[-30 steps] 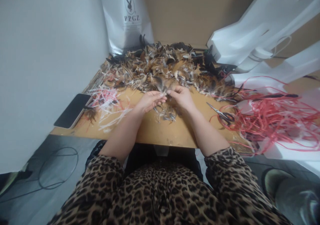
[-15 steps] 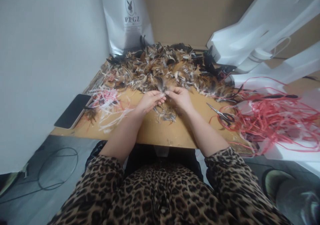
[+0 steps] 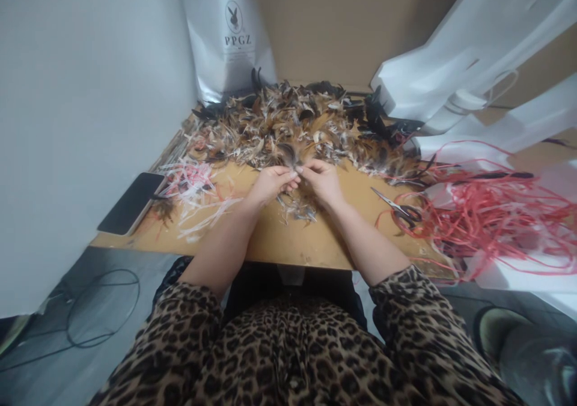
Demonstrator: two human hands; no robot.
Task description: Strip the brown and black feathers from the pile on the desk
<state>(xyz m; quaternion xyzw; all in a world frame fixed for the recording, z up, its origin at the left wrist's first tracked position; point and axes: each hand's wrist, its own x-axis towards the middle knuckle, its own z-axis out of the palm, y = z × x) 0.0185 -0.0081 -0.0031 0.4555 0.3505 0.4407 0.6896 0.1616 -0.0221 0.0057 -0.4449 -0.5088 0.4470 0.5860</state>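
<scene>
My left hand (image 3: 274,184) and my right hand (image 3: 322,181) meet fingertip to fingertip above the middle of the board. Pinched between them is a small dark and brown feather (image 3: 291,155), its base covered by my fingers; whether it is one feather or more I cannot tell. Both hands are closed. Just beyond lies a broad heap of brown, black and white feathers (image 3: 274,121). Beneath and between my wrists, loose greyish feather scraps (image 3: 300,208) rest on the wooden tabletop (image 3: 288,247).
A phone (image 3: 131,203) lies at the left edge, beside pink and white strips (image 3: 192,178). To the right are scissors (image 3: 399,208) and a tangle of red strings (image 3: 500,214). A silvery bag (image 3: 232,63) stands behind the heap, and a white bottle (image 3: 455,110) at the right.
My hands stay together in nearly the same place, with small finger movements at the feather. The view has shifted very slightly.
</scene>
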